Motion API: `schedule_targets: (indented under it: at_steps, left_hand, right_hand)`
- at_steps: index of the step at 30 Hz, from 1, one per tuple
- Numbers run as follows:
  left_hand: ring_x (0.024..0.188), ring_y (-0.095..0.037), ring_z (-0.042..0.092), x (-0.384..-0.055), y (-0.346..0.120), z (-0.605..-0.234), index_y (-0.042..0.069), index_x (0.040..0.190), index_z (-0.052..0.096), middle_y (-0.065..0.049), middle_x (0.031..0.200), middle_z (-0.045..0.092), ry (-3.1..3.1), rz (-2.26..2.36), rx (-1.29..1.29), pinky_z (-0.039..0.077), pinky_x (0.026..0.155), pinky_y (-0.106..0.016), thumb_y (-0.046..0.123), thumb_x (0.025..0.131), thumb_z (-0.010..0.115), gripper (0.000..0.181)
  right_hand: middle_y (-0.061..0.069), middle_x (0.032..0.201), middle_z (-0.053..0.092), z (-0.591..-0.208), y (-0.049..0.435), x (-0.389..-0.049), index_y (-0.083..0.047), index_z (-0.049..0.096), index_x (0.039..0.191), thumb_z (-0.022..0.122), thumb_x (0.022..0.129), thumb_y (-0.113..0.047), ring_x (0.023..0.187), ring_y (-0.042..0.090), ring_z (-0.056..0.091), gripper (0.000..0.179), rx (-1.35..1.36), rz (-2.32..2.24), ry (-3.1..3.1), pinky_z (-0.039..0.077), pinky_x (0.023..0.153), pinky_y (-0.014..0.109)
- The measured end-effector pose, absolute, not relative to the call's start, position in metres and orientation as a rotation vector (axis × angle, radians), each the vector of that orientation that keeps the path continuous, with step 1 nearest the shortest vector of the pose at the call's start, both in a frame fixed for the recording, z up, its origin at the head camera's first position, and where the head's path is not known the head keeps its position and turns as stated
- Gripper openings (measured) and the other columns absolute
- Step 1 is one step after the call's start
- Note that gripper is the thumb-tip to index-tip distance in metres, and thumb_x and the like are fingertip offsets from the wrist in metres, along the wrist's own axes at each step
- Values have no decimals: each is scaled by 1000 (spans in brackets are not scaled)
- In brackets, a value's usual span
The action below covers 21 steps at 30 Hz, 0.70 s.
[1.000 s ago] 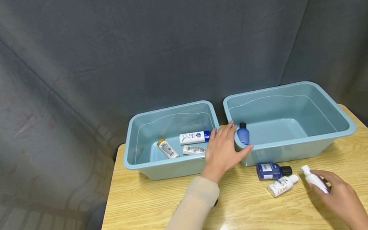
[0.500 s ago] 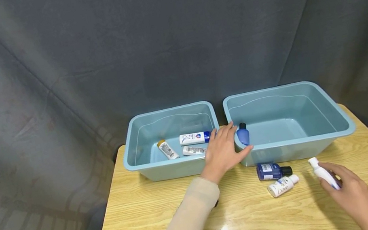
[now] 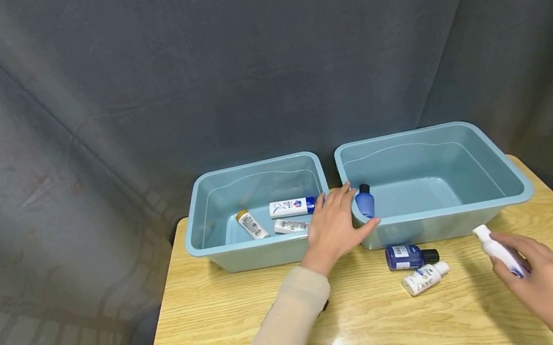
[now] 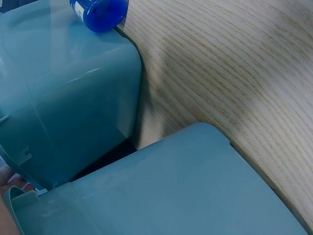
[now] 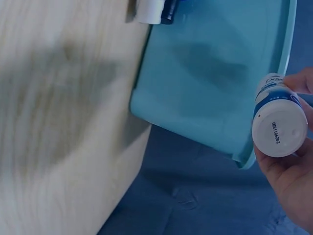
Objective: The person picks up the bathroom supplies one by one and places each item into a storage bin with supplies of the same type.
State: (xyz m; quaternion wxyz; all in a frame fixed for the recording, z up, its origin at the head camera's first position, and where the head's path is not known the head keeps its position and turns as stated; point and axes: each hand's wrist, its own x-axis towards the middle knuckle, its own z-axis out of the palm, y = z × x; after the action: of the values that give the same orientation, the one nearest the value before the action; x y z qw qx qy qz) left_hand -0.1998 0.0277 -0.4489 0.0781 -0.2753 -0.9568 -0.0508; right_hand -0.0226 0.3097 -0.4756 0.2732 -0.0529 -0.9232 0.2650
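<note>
My right hand (image 3: 545, 279) grips a small white bottle (image 3: 496, 248) with its white cap up and leaning left, over the right side of the table. The right wrist view shows that bottle's round base (image 5: 279, 129), printed with a date code. My left hand (image 3: 334, 224) rests across the neighbouring rims of the left bin (image 3: 250, 243) and the right bin (image 3: 446, 224), its fingers spread. On the table, a dark blue bottle (image 3: 402, 257) with a black cap and a white Dove bottle (image 3: 421, 281) lie just in front of the right bin.
Inside the left bin are a white bottle with a gold cap (image 3: 252, 226), a white bottle with a blue cap (image 3: 289, 207) and another white bottle (image 3: 290, 225). A blue bottle (image 3: 365, 205) leans in the right bin's left corner. A dark curtain (image 3: 259, 77) hangs behind the table.
My right hand has moved right and slightly up with the white bottle, away from the two bottles on the table. The left hand stays on the rims.
</note>
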Motion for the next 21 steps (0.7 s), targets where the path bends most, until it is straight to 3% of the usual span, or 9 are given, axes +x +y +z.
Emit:
schedule_targets:
  at_steps: [3, 12, 18, 21]
  left_hand:
    - [142, -15, 34, -200, 28, -449, 23, 151, 42, 5, 159, 33, -2856, -133, -823, 23, 118, -41, 80, 90, 31, 84]
    - [142, -15, 35, -201, 28, -450, 23, 151, 42, 5, 158, 34, -2838, -114, -830, 24, 117, -41, 80, 90, 30, 85]
    - [141, -16, 36, -201, 28, -448, 22, 150, 44, 4, 158, 35, -2837, -126, -831, 25, 117, -41, 79, 90, 31, 84]
    - [141, -16, 36, -200, 28, -448, 22, 151, 43, 4, 158, 34, -2844, -127, -834, 24, 117, -42, 79, 90, 31, 84]
  right_hand:
    - [19, 115, 66, -469, 311, -25, -3, 69, 116, 78, 73, 3, 105, -16, 41, 44, -119, 717, -2463, 21, 82, 0]
    - [22, 113, 66, -446, 309, -36, -1, 69, 116, 76, 71, 4, 99, -25, 32, 45, -74, 720, -2418, 28, 73, -3]
    - [22, 116, 65, -434, 310, -44, -3, 69, 118, 75, 74, -2, 91, -2, 47, 44, -82, 688, -2485, 32, 66, 8]
    - [21, 115, 65, -430, 311, -46, -4, 68, 118, 75, 74, -2, 90, -3, 46, 44, -70, 678, -2501, 33, 64, 15]
